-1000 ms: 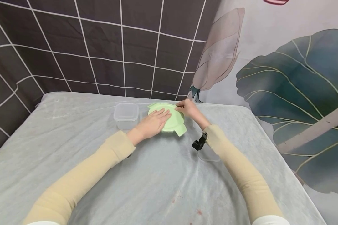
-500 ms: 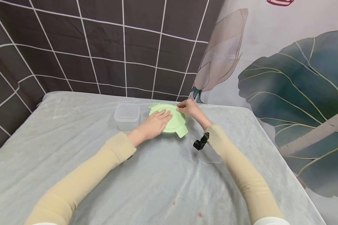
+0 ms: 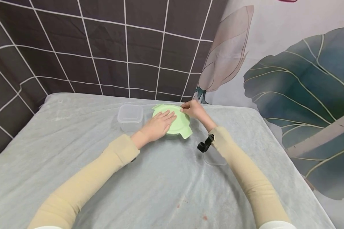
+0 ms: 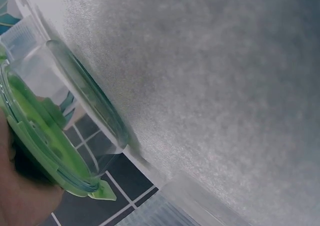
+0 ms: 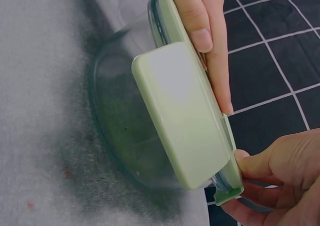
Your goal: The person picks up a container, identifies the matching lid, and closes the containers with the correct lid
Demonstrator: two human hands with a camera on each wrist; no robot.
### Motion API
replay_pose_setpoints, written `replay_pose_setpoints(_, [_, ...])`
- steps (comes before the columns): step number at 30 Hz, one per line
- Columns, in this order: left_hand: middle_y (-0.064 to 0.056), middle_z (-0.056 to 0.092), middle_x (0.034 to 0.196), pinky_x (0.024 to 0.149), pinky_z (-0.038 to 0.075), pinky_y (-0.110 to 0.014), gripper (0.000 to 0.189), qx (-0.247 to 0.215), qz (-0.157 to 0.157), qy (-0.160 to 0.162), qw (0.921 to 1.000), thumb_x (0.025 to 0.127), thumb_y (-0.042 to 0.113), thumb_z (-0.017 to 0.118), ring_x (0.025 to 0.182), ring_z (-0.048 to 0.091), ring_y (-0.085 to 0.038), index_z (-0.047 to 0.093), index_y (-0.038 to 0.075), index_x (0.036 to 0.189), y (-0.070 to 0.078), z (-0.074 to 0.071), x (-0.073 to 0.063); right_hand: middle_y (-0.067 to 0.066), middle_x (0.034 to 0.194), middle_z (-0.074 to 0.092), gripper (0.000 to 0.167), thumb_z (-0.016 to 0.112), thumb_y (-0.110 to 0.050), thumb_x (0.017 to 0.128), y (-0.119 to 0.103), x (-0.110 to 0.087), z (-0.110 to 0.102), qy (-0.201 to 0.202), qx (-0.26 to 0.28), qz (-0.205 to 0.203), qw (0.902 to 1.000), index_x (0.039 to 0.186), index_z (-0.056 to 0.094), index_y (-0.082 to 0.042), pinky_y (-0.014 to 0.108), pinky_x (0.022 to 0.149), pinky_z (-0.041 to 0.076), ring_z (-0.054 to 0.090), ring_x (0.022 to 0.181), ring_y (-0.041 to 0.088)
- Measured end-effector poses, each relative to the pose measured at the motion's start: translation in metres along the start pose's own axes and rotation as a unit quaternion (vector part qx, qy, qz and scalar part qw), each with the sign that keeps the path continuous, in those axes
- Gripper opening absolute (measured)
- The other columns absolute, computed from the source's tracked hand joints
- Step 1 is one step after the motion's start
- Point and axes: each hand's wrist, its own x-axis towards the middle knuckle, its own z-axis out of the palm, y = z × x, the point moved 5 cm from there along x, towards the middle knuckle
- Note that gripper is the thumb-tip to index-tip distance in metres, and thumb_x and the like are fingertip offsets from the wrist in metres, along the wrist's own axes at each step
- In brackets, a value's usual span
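Note:
A round light green snap-on lid (image 3: 177,119) sits on a clear glass bowl (image 5: 117,121) near the table's far edge. My left hand (image 3: 157,126) lies flat on top of the lid with its fingers extended. My right hand (image 3: 193,109) pinches the lid's far right rim, thumb above and fingers around a locking flap (image 5: 231,193), as the right wrist view shows. Another flap (image 5: 185,118) sticks outward on the near right side. In the left wrist view, the lid's green underside (image 4: 45,131) shows through the glass, and one more flap (image 4: 103,191) juts out.
Left of the bowl stands a square clear plastic container (image 3: 130,118) with a translucent lid. A flat clear piece (image 3: 214,158) lies partly hidden under the right forearm. Grey cloth (image 3: 149,190) covers the table, and a dark gridded curtain (image 3: 103,41) hangs behind it.

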Motion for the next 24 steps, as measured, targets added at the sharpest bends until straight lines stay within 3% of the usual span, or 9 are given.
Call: replay_pose_setpoints(24, [-0.009, 0.034, 0.155, 0.121, 0.022, -0.045, 0.046, 0.006, -0.003, 0.008, 0.9999, 0.103, 0.02, 0.034, 0.146, 0.026, -0.027, 0.039, 0.008, 0.147, 0.001, 0.0001, -0.0007, 0.015, 0.119, 0.067, 0.032, 0.057, -0.016, 0.096, -0.0012, -0.0036, 0.0, 0.013, 0.005, 0.003, 0.9999, 0.124, 0.064, -0.003, 0.037, 0.09, 0.052, 0.062, 0.108, 0.026])
